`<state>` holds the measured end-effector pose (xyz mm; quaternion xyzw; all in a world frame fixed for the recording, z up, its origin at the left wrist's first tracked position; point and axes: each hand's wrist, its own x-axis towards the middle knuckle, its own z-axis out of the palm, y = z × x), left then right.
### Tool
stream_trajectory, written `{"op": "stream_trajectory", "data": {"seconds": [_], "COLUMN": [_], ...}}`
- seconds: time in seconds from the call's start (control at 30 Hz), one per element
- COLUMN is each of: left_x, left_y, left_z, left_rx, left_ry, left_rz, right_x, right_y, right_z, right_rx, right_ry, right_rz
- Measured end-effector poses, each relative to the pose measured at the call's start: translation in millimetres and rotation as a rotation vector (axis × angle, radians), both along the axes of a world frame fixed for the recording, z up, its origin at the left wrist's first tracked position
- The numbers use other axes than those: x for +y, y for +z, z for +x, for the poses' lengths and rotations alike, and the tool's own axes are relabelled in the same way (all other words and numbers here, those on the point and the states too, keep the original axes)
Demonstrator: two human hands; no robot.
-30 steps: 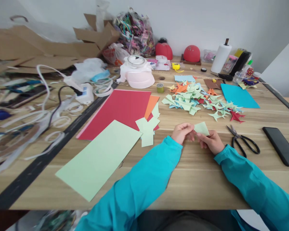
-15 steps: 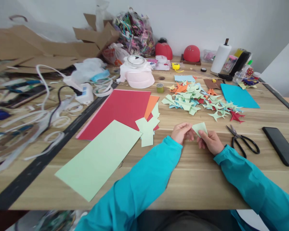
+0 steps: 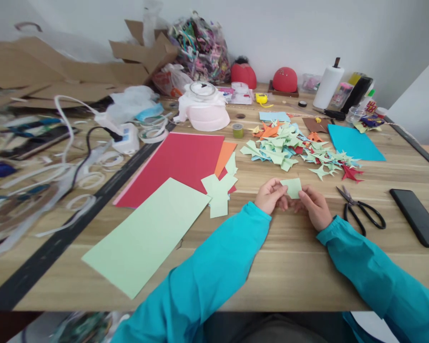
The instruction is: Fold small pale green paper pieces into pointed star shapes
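A small piece of light green paper is held up between my two hands, just above the wooden table. My left hand pinches its left side between thumb and fingers. At its right edge my right hand grips it with the thumb in front; the other fingers are partly hidden behind. Beyond the hands lies a heap of folded paper pieces, mostly light green, with some orange, blue and red. Several light green cut pieces overlap to the left of my left hand.
Black-handled scissors and a black phone lie to the right. A large green sheet and red sheets cover the left middle. Cables, a white power adapter and white strips clutter the far left. A blue sheet lies back right.
The green paper has turned from a tilted position to nearly level and moved slightly left. My left hand has shifted its hold further onto the paper; my right thumb has moved to its edge.
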<state>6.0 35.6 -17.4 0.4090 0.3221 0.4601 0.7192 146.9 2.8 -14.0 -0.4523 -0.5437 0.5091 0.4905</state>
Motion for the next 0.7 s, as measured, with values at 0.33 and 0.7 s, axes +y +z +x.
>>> {"op": "stream_trajectory", "data": {"seconds": [0.33, 0.7], "left_x": [-7.2, -2.1], "left_y": [3.6, -2.3], "left_z": [2.8, 1.1], "left_rx": [0.117, 0.098], "left_ry": [0.01, 0.046], "left_rz": [0.094, 0.045], "right_x": [0.6, -4.5], "right_y": [-0.7, -2.4], "right_z": [1.8, 1.4], "right_rx": [-0.187, -0.25], "right_ry": [-0.218, -0.084], "right_rz": [0.169, 0.139]}}
